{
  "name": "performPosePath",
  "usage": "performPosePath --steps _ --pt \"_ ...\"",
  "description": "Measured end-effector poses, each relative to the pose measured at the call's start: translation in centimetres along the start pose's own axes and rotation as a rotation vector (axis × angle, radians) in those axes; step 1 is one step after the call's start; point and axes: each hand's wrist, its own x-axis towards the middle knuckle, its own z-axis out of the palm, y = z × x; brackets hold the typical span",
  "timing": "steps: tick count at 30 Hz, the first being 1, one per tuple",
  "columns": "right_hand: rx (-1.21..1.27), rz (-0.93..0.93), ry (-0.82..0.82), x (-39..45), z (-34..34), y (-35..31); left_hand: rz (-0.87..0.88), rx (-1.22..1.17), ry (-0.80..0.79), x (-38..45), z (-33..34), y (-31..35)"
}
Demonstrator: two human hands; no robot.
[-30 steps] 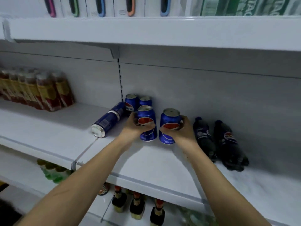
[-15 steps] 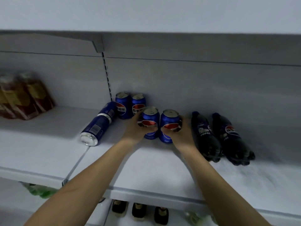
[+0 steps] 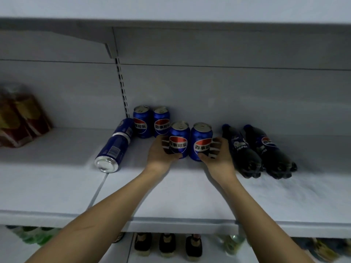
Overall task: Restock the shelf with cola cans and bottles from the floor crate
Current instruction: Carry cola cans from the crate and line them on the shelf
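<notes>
While both stand on the shelf (image 3: pixel 190 190), left hand (image 3: pixel 161 152) grips left can (image 3: pixel 179 139), right hand (image 3: pixel 218 156) grips right can (image 3: pixel 201 141)

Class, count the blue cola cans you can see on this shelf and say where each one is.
5. Two back cans stand upright by the wall; the left hand grips one, the right hand another; a tall can lies toppled left. Others may hide behind.

Shop: white gondola shelf (image 3: pixel 190 196), slotted upright (image 3: pixel 121 86), rows of cola cans (image 3: pixel 141 121), bottles (image 3: pixel 241 149).
</notes>
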Motion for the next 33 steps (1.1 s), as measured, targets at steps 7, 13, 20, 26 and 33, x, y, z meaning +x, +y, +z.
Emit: performPosePath --steps 7,13,20,26,33 --pt "-0.215 0.019 0.009 2.0 0.6 -0.1 -0.024 0.186 0.085 1.6 0.8 -0.1" --pt "-0.284 -0.033 -0.033 4.6 1.0 0.2 0.002 0.193 0.143 3.2 1.7 0.0" --pt "-0.323 -0.076 -0.051 7.1 1.5 0.4 -0.012 0.172 0.232 4.8 3.4 -0.2" --pt "-0.366 -0.076 -0.038 8.9 2.0 0.9 -0.03 0.224 0.243 5.4 4.2 -0.1" --pt "-0.398 -0.05 -0.093 9.8 1.9 0.4 -0.102 0.331 0.192 6.3 4.3 1.3"
